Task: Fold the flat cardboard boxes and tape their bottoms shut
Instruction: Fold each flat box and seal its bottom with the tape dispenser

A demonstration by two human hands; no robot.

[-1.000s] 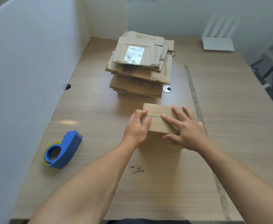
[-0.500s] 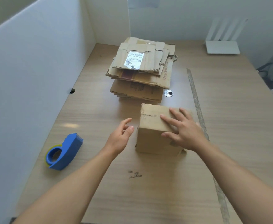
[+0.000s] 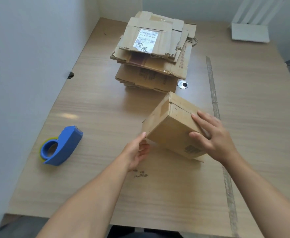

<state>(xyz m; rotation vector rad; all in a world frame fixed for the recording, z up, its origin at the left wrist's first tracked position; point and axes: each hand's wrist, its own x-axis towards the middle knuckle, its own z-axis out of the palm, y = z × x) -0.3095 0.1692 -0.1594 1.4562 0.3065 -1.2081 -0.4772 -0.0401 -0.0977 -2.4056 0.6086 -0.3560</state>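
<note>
One folded box (image 3: 170,124) sits tilted on the surface (image 3: 98,107), near the flat stack (image 3: 151,60). The right hand (image 3: 214,136) lies flat on it, fingers (image 3: 204,123) straight; the left hand (image 3: 137,152) touches its low corner, fingers loose, gripping nothing. We judge it light and stiff: take opposite walls.

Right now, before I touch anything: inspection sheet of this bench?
Surface: wooden table; worn strip; dark specks.
Job's things: folded box askew; flat box stack behind it; blue tape dispenser at left, untouched.
Clutter: white device in the far right corner; metal grommet.
Hands: right hand flat on the box; left hand touches its near corner.
Cables: nothing seen.
Surroundings: white partition at left.
</note>
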